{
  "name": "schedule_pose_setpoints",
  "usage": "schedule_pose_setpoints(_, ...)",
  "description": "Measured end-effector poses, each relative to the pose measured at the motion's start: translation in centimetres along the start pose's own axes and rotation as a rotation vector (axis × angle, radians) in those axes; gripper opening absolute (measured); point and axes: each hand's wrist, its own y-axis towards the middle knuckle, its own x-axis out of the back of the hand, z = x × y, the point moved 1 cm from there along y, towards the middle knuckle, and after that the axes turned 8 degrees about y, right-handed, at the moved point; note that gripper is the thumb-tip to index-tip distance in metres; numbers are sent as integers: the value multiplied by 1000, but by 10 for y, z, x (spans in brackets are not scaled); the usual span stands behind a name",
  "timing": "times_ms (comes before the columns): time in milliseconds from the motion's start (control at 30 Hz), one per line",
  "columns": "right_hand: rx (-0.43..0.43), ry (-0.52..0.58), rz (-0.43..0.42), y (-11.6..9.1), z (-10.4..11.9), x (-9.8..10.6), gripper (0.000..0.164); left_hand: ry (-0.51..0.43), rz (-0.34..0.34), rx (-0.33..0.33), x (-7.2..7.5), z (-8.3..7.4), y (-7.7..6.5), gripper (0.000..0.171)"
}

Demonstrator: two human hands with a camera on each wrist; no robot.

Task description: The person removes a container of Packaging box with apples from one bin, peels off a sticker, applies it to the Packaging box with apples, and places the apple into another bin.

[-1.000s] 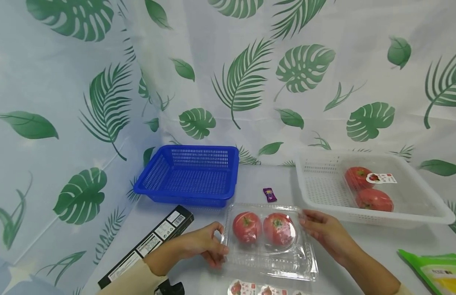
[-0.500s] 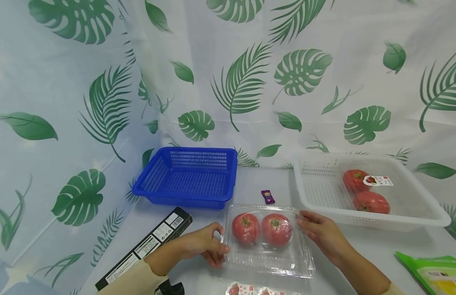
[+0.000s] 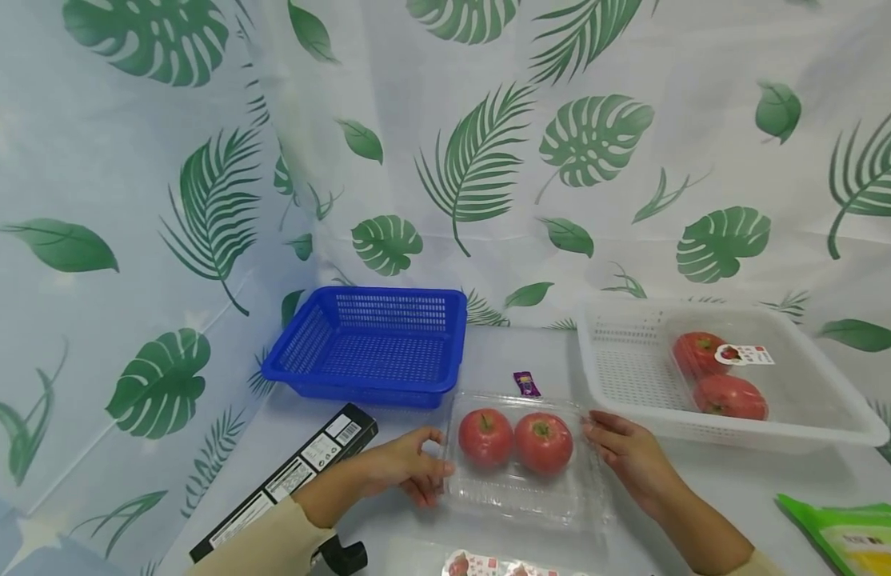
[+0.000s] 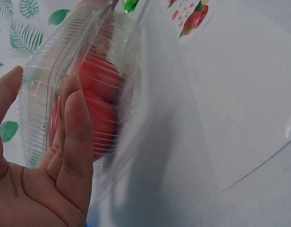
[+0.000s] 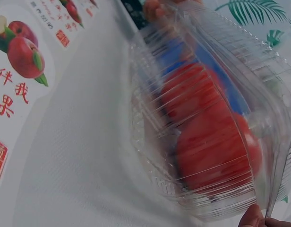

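Head view: left hand (image 3: pixel 408 464), right hand (image 3: pixel 633 452), fingers (image 3: pixel 609 422) snug round ribbed clear-plastic box (image 3: pixel 513 504).

Pale worktop (image 3: pixel 748 488): at far edge, blue basket (image 3: pixel 359 390) left, white basket (image 3: pixel 748 432) right, purple packet (image 3: pixel 526 386) between; near left edge, long black box (image 3: pixel 287 480); toward near edge, label sheet (image 3: pixel 481 564); toward right edge, green packet (image 3: pixel 856 532).

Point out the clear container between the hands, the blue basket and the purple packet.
Clear container (image 3: pixel 521 504): head view, its bare near part, below the tomatoes (image 3: pixel 543 444).
Blue basket (image 3: pixel 379 350): head view, mesh floor.
Purple packet (image 3: pixel 525 383): head view, middle of its wrapper.
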Motion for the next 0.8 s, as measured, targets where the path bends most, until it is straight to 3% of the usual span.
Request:
schedule_pose_setpoints(400,26,-14,12,6,0,2,74,17,31,-17,1,0,4,63)
schedule_pose_setpoints(800,16,-29,3,7,0,0,76,12,-13,-22,-2,5,6,60)
